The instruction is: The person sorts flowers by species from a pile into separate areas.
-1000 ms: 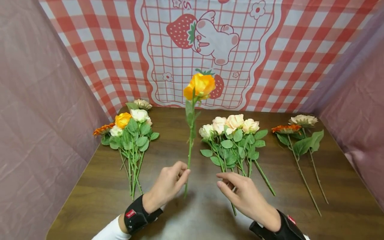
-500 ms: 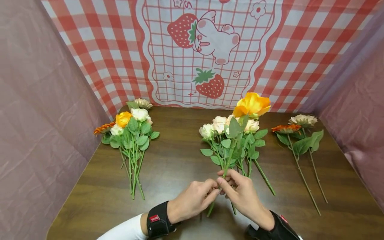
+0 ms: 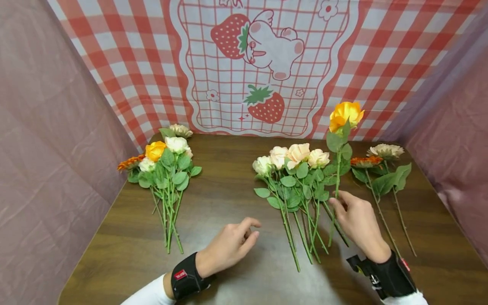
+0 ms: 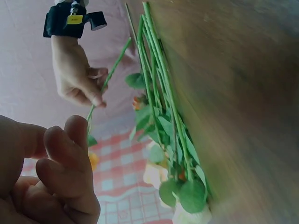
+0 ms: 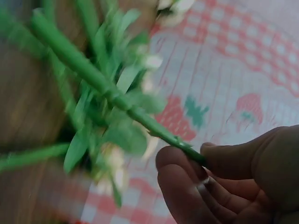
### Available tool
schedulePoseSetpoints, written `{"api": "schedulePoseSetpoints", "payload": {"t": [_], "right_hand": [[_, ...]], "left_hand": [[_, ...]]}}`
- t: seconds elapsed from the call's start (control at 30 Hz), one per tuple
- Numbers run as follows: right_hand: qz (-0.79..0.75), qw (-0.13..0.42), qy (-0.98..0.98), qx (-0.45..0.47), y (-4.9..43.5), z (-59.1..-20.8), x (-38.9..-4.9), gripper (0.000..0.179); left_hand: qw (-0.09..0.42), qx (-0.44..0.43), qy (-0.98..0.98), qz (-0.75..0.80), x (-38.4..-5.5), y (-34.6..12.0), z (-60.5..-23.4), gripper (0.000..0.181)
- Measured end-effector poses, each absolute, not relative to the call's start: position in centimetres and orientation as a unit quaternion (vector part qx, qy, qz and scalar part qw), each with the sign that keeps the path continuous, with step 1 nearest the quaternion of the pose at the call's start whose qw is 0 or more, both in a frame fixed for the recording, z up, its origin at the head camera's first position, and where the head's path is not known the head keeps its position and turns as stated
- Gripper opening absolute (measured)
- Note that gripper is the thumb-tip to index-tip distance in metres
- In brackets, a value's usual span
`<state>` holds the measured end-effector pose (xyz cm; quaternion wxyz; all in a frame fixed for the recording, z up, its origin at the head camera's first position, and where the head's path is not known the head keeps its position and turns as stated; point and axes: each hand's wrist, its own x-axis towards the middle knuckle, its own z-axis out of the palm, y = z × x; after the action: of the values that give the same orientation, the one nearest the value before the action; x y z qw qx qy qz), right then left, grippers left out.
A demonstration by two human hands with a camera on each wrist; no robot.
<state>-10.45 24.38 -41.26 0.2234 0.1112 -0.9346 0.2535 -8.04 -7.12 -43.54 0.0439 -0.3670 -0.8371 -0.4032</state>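
Note:
My right hand (image 3: pixel 358 220) pinches the green stem of a yellow-orange rose (image 3: pixel 345 116) between thumb and fingers, holding it upright at the right end of a bunch of pale roses (image 3: pixel 299 156). In the right wrist view the rose's stem (image 5: pixel 117 95) runs from the fingertips to the upper left, over blurred leaves. My left hand (image 3: pixel 230 243) hovers left of the pale roses' stems with nothing in it, its fingers loosely bent. Close up in the left wrist view, the left fingers (image 4: pixel 65 163) show relaxed, with the other hand and stem behind them.
A mixed bunch (image 3: pixel 167 169) of white, yellow and orange flowers lies on the left of the wooden table (image 3: pixel 225 178). At the right lie an orange flower (image 3: pixel 366 162) and a cream flower (image 3: pixel 386 151) on long stems. A checked cloth (image 3: pixel 145 67) hangs behind.
The yellow-orange rose passed from my left hand into my right at the middle. My right hand then carried it rightward, while my left hand let go and drew back left.

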Motion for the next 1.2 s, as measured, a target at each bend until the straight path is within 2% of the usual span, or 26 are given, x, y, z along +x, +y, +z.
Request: {"api": "schedulePoseSetpoints", "payload": {"t": [0.1, 0.37, 0.67, 1.2], "right_hand": [[0.217, 0.217, -0.947, 0.096, 25.9, -41.4, -11.1, 0.006], [0.162, 0.157, -0.971, 0.074, 27.8, -42.1, -13.0, 0.015], [0.182, 0.05, -0.98, 0.068, 27.9, -43.0, -14.8, 0.011], [0.237, 0.023, -0.967, 0.09, 25.0, -45.5, -15.0, 0.029]], "left_hand": [[0.041, -0.353, -0.845, -0.401, -8.1, -7.6, -43.6, 0.017], [0.042, -0.333, -0.857, -0.392, -8.3, -8.2, -43.8, 0.017], [0.038, -0.321, -0.865, -0.385, -8.4, -8.6, -43.9, 0.017], [0.037, -0.319, -0.862, -0.393, -8.7, -8.7, -44.3, 0.016]]}}
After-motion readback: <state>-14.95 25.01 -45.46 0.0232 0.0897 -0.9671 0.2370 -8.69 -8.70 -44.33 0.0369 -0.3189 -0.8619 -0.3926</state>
